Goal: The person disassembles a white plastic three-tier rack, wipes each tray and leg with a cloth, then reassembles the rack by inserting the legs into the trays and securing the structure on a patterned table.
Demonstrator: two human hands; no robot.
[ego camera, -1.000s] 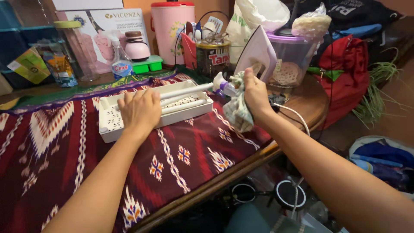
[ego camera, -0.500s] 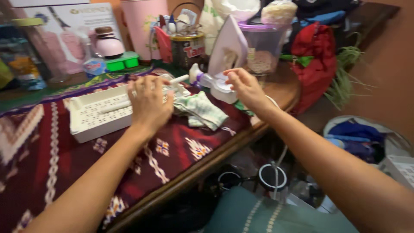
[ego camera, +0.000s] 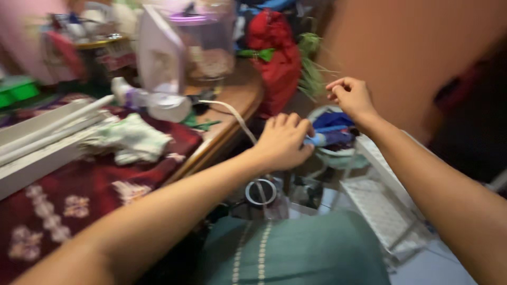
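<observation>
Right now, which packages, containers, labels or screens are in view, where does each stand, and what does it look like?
Clear plastic container: back of the table beside the upright iron, boxy, purple rim, pale grainy contents.
Tin: back left of the table, round, dark, with a blurred red and white label.
Green box: far left edge, flat, bright green.
No screens or signs are visible; neither hand touches any of these.

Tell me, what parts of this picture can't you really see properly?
- Head view, left hand: curled with its back to the camera, so whether it holds anything is hidden.
- Head view, right hand: motion blur smears the fingers; nothing clear between them.
- Head view, white upright clothes iron: blurred, details lost.
- Head view, long white plastic box: cut off by the left edge.
- Head view, blue and white basket: partly behind the left hand.
</observation>
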